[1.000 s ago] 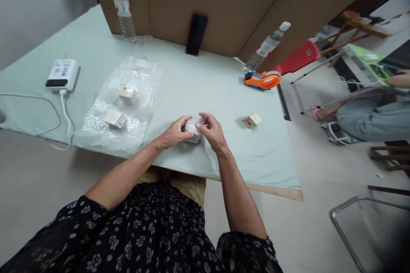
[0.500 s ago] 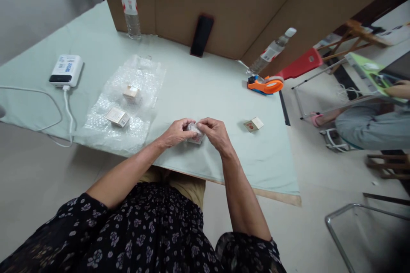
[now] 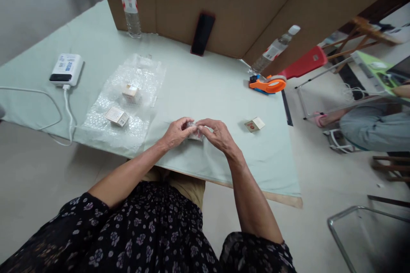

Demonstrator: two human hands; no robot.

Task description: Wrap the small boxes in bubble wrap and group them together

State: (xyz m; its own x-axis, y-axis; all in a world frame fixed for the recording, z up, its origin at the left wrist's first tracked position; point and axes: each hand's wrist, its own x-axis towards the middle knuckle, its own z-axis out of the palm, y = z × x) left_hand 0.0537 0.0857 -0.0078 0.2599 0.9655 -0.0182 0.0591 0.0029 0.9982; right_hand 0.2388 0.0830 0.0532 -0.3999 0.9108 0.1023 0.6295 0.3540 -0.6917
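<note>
My left hand (image 3: 174, 133) and my right hand (image 3: 218, 135) meet over the pale green table (image 3: 198, 85), near its front edge. Both are closed on a small box wrapped in clear bubble wrap (image 3: 194, 132), which is mostly hidden by my fingers. A sheet of bubble wrap (image 3: 123, 102) lies to the left with two small boxes on it, one nearer (image 3: 117, 116) and one farther (image 3: 130, 91). Another small box (image 3: 254, 124) lies alone to the right of my right hand.
An orange tape dispenser (image 3: 268, 84) sits at the right edge. Two water bottles (image 3: 130, 2) (image 3: 274, 49) and a black phone (image 3: 203, 34) stand against a cardboard wall. A white power bank (image 3: 66, 68) with a cable lies far left. Another person sits at right (image 3: 374, 126).
My fingers have folded in tighter round the wrapped box, hiding more of it. The view has shifted slightly; the things on the table have not moved.
</note>
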